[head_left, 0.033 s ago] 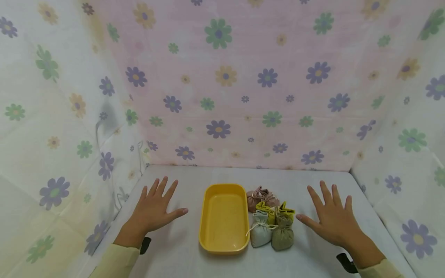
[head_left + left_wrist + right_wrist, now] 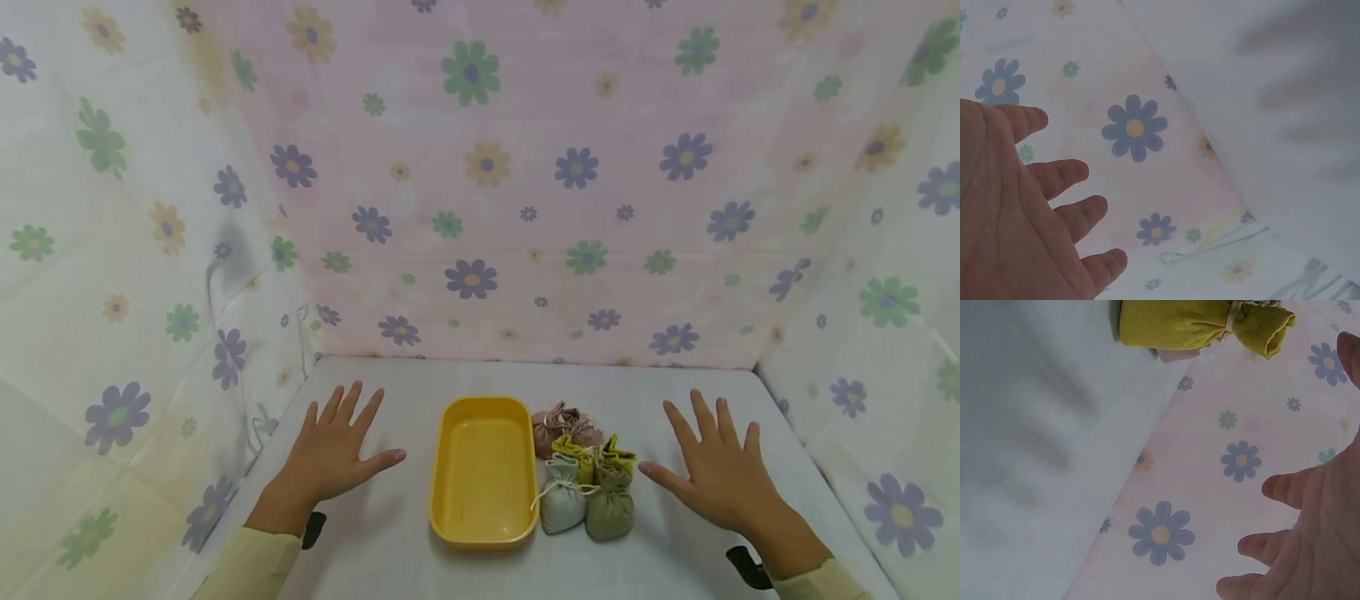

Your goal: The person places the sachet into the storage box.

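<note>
Left of a yellow tray (image 2: pixel 435 467), my left hand (image 2: pixel 326 457) hovers above the white table with fingers straight and spread. On the other side my right hand (image 2: pixel 722 477) is spread the same way, its thumb tip close to the small drawstring pouches. A pale grey pouch (image 2: pixel 562 508) and an olive pouch (image 2: pixel 610 515) stand in front. Yellow pouches (image 2: pixel 572 450) are partly hidden behind them, and brownish-pink cloth pouches (image 2: pixel 551 429) lie at the back. In the right wrist view a yellow pouch (image 2: pixel 1172 322) shows its tied neck. Neither hand holds anything.
Flowered cloth walls (image 2: pixel 525 242) enclose the table (image 2: pixel 390 533) at the back and both sides. Thin cords (image 2: pixel 303 333) hang by the back left corner. A dark wrist strap (image 2: pixel 748 568) shows under the right wrist, another (image 2: pixel 313 530) under the left.
</note>
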The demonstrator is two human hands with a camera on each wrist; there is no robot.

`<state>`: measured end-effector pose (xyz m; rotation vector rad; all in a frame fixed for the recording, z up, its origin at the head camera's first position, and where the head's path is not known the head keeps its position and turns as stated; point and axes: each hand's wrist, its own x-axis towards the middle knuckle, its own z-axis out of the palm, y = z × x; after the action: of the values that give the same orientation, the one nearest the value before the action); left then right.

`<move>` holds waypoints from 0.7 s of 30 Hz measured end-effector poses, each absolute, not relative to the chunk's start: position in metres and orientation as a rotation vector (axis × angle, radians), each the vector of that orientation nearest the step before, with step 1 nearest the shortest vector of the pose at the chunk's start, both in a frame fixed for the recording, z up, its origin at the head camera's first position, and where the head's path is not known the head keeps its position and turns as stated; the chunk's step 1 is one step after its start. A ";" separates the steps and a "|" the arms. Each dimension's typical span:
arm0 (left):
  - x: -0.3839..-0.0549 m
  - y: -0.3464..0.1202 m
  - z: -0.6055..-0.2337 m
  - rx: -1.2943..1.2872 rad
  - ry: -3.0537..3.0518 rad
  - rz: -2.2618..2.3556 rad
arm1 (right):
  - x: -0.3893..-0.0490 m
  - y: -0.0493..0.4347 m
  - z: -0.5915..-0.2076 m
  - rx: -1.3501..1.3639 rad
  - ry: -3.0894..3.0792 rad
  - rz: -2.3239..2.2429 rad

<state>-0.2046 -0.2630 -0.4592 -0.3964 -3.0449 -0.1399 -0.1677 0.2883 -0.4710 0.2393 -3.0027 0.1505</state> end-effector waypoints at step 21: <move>-0.206 -0.266 -0.472 -0.396 -3.069 -0.188 | -0.167 0.269 -0.470 0.274 -2.987 0.132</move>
<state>-0.2057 -0.2659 -0.4718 -0.3960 -3.0690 -0.1879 -0.1668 0.2685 -0.4698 0.2735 -2.9869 0.1321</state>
